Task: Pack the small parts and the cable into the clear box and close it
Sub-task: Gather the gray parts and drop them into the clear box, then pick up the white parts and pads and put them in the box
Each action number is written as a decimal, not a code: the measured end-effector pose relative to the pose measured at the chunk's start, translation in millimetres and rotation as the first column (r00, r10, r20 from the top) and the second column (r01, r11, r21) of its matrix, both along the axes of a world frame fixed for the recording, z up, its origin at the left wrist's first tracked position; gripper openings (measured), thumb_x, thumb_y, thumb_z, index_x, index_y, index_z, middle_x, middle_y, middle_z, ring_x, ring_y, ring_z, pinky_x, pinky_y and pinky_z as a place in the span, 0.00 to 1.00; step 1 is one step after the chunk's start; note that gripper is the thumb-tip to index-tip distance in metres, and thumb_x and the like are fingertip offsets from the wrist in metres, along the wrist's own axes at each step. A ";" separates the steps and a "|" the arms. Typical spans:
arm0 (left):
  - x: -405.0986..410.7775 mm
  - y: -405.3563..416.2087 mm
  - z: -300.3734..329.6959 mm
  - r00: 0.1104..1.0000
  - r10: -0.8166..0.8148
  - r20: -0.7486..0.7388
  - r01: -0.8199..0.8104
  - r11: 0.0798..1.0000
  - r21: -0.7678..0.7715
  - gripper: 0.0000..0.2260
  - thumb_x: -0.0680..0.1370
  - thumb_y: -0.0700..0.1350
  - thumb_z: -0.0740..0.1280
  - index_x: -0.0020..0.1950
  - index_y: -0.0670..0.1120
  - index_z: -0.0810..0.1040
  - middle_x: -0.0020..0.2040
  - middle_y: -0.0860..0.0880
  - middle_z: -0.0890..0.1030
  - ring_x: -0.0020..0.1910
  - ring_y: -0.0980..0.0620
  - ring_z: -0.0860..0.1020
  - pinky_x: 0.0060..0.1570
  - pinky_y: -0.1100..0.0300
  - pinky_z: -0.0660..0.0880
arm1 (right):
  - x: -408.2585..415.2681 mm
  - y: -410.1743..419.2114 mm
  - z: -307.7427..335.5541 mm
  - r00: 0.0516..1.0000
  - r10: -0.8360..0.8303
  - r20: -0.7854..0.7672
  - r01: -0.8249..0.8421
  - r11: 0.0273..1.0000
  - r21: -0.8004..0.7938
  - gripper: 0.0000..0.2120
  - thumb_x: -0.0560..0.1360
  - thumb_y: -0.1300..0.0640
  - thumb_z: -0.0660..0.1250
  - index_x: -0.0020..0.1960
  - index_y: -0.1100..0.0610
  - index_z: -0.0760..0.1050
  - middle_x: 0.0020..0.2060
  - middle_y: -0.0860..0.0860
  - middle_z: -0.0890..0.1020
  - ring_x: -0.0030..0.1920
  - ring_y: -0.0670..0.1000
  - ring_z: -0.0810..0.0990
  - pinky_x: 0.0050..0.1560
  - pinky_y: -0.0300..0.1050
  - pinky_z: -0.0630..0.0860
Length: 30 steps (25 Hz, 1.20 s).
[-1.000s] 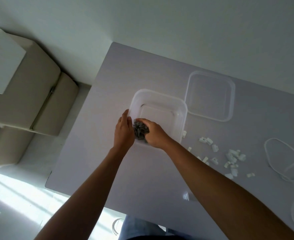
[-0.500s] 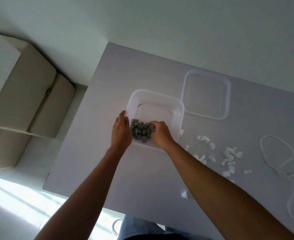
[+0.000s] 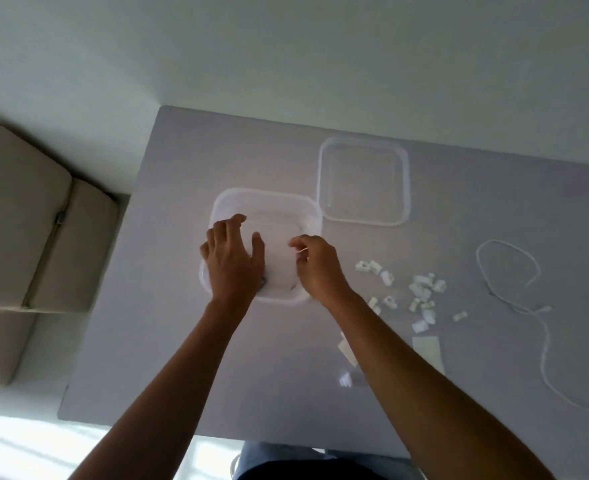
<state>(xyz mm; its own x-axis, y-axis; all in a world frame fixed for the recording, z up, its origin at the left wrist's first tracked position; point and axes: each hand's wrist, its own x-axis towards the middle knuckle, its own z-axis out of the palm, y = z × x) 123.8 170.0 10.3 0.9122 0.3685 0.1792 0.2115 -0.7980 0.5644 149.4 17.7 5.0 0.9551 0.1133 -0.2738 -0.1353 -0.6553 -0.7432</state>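
Observation:
The clear box [image 3: 269, 195] stands open on the grey table [image 3: 189, 358], just left of centre. My left hand [image 3: 232, 261] hovers over the box's left half with its fingers spread and holds nothing. My right hand [image 3: 315, 268] is over the box's right edge, fingers loosely curled, with nothing seen in it. A few grey parts [image 3: 263, 280] peek out from under my left hand inside the box. The clear lid [image 3: 362, 181] lies flat behind and to the right of the box. Several small white parts [image 3: 421, 289] are scattered to the right. Farther right lies the white cable [image 3: 494, 241], looped.
Pale paper slips [image 3: 426, 348] lie near my right forearm. A beige sofa [image 3: 26, 220] stands off the table's left side. The white wall runs along the table's far edge. The near edge is just above my lap.
The grey parts that both hands cupped have dropped into the box. Both hands have risen and parted, and the left hand's fingers have spread.

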 end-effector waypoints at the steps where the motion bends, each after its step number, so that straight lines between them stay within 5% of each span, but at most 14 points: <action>1: 6.2 -15.7 6.0 0.999 -0.041 0.029 0.043 0.998 -0.040 0.13 0.78 0.45 0.66 0.62 0.44 0.74 0.56 0.45 0.78 0.56 0.46 0.75 0.56 0.52 0.70 | -1.1 -19.8 5.8 0.996 -0.081 0.048 0.081 0.997 0.018 0.16 0.76 0.71 0.60 0.56 0.57 0.80 0.53 0.53 0.81 0.52 0.47 0.80 0.54 0.31 0.74; 5: 25.9 -89.3 12.6 0.911 -0.410 0.051 0.413 0.895 -0.169 0.10 0.78 0.39 0.66 0.59 0.42 0.76 0.54 0.44 0.79 0.49 0.49 0.78 0.49 0.58 0.76 | -6.1 -104.8 9.5 0.954 -0.266 0.140 0.274 0.961 -0.045 0.16 0.74 0.73 0.61 0.52 0.57 0.80 0.49 0.51 0.81 0.48 0.44 0.78 0.49 0.22 0.70; 8: 33.9 -131.5 -15.2 0.791 -0.590 -0.158 0.576 0.807 -0.132 0.12 0.77 0.35 0.65 0.61 0.40 0.76 0.59 0.40 0.76 0.56 0.44 0.75 0.56 0.55 0.75 | -6.9 -149.8 -13.8 0.961 -0.265 0.079 0.274 0.951 -0.145 0.17 0.73 0.72 0.65 0.56 0.56 0.78 0.53 0.54 0.79 0.52 0.50 0.79 0.55 0.39 0.76; 11: 32.9 -157.7 -37.5 0.715 -0.504 -0.484 0.557 0.829 -0.041 0.16 0.76 0.33 0.61 0.64 0.41 0.71 0.63 0.39 0.70 0.60 0.39 0.69 0.59 0.48 0.73 | -7.8 -175.1 -42.2 0.976 -0.215 -0.031 0.204 0.955 -0.216 0.19 0.72 0.67 0.70 0.61 0.55 0.76 0.57 0.57 0.78 0.58 0.57 0.78 0.58 0.50 0.77; 14: 27.0 -170.9 -42.8 0.712 -0.338 -0.615 0.511 0.851 0.125 0.19 0.75 0.34 0.63 0.65 0.42 0.68 0.65 0.39 0.67 0.64 0.39 0.66 0.56 0.47 0.73 | -11.0 -180.3 -60.9 0.992 -0.118 -0.052 0.103 0.967 -0.234 0.23 0.70 0.66 0.69 0.64 0.54 0.75 0.58 0.58 0.78 0.58 0.59 0.77 0.57 0.53 0.77; 23: 18.5 -164.8 -66.5 0.774 -0.348 -0.529 0.446 0.893 0.065 0.16 0.71 0.27 0.61 0.56 0.39 0.72 0.56 0.38 0.72 0.54 0.40 0.70 0.51 0.50 0.72 | -12.8 -176.4 -78.4 0.989 -0.150 0.001 0.149 0.980 -0.131 0.19 0.72 0.68 0.66 0.62 0.57 0.77 0.53 0.57 0.80 0.53 0.58 0.79 0.53 0.54 0.79; 27: 22.0 -158.0 -76.1 0.824 -0.377 -0.424 0.363 0.924 -0.116 0.16 0.73 0.26 0.57 0.56 0.37 0.75 0.53 0.36 0.75 0.53 0.39 0.72 0.50 0.51 0.72 | -16.1 -179.5 -75.4 0.989 -0.140 0.039 0.143 0.987 -0.073 0.20 0.73 0.68 0.66 0.63 0.57 0.76 0.53 0.57 0.79 0.52 0.56 0.79 0.53 0.46 0.77; 30: 27.0 -153.0 -69.0 0.878 -0.322 -0.356 0.185 0.911 -0.369 0.13 0.76 0.31 0.62 0.57 0.41 0.78 0.52 0.42 0.81 0.49 0.47 0.77 0.48 0.58 0.73 | -13.6 -178.6 -75.8 0.992 -0.120 0.027 0.122 0.990 -0.068 0.22 0.72 0.68 0.66 0.65 0.57 0.76 0.55 0.58 0.77 0.54 0.57 0.78 0.57 0.50 0.77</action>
<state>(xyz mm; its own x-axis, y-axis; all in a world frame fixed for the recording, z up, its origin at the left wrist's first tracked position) 150.8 17.0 -58.7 0.9478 0.0885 -0.3063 0.2881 -0.6494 0.7037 135.8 -160.9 -70.9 0.9667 -0.0221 -0.2549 -0.2004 -0.6849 -0.7005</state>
